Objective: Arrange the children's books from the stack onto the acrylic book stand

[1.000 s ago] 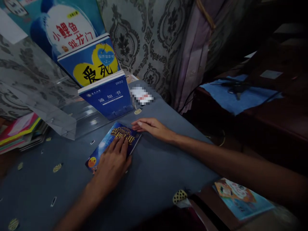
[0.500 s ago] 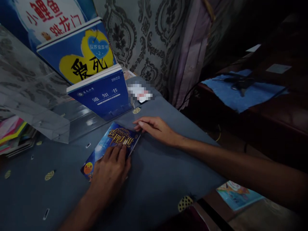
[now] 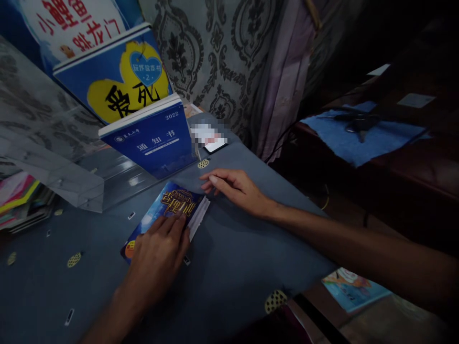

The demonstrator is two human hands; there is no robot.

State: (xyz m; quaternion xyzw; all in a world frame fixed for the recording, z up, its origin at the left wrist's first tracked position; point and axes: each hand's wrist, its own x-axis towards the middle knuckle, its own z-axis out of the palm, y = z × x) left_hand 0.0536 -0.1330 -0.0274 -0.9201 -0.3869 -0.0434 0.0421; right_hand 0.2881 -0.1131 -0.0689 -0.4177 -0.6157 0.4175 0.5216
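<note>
A thick blue book [image 3: 179, 198] with gold lettering lies closed and slanted on the grey tablecloth [image 3: 229, 277]. My left hand [image 3: 161, 243] rests over its lower half, fingers on the cover and thumb along the page edge; the underside of the grip is hidden. Just off the book's upper right corner is my right hand [image 3: 236, 188], with its fingers loosely stretched out and holding nothing.
Several books, with a blue 2022 booklet [image 3: 161, 138] in front, stand in a clear acrylic rack [image 3: 82, 181]. A phone [image 3: 215, 145] lies behind my right hand. Colourful booklets [image 3: 21, 200] are stacked at left. Scissors [image 3: 358, 122] rest on blue cloth [image 3: 358, 148] at right.
The book's page edge on the right shows more now. My left hand has shifted slightly left with its thumb drawn in, and my right hand has moved slightly right, away from the book.
</note>
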